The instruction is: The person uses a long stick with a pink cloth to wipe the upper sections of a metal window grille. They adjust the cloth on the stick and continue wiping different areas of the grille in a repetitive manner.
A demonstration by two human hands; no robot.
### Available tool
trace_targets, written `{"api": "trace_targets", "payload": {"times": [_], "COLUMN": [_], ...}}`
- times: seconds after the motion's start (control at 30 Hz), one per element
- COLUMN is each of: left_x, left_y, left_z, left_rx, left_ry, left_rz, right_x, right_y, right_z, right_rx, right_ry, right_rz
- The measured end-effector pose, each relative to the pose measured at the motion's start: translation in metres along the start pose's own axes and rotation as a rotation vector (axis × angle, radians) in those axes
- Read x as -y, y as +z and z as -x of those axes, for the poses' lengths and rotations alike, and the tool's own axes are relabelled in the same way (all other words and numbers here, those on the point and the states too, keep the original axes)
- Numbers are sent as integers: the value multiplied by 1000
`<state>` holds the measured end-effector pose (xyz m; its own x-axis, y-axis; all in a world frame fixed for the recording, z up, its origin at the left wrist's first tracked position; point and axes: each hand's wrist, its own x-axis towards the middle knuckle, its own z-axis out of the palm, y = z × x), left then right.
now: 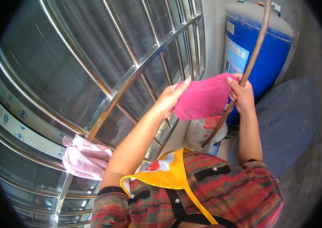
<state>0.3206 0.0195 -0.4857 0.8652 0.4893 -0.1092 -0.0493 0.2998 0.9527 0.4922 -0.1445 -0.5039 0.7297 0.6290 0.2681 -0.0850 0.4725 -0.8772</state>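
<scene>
while left grip [169,98] pinches magenta cloth [203,99], right grip [245,95] likewise

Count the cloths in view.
2: a dark pink cloth held between the left hand and right hand, and a pale pink cloth on the metal bars at left.

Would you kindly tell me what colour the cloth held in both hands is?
The cloth is deep pink, clearest in the head view.

From the head, a fisheye camera faces down, near the left hand [169,99] and right hand [243,95].
</scene>
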Motion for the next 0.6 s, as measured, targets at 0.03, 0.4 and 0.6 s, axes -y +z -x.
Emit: {"api": "trace_targets", "payload": {"times": [0.03,0.4,0.6], "left_x": [0,-15,-15], "left_y": [-1,-20,-23], "left_z": [1,-6,-10], "left_rx": [1,-18,-142], "left_ry": [-2,42,89], "left_rz": [-31,-128,-394], "right_x": [1,-4,-6], "right_y": [-1,-10,-12], "right_z": [0,-7,-10], "right_rx": [-7,-49,-64], "right_ry": [-2,4,-10], "right_rz": [-2,-18,28]}}
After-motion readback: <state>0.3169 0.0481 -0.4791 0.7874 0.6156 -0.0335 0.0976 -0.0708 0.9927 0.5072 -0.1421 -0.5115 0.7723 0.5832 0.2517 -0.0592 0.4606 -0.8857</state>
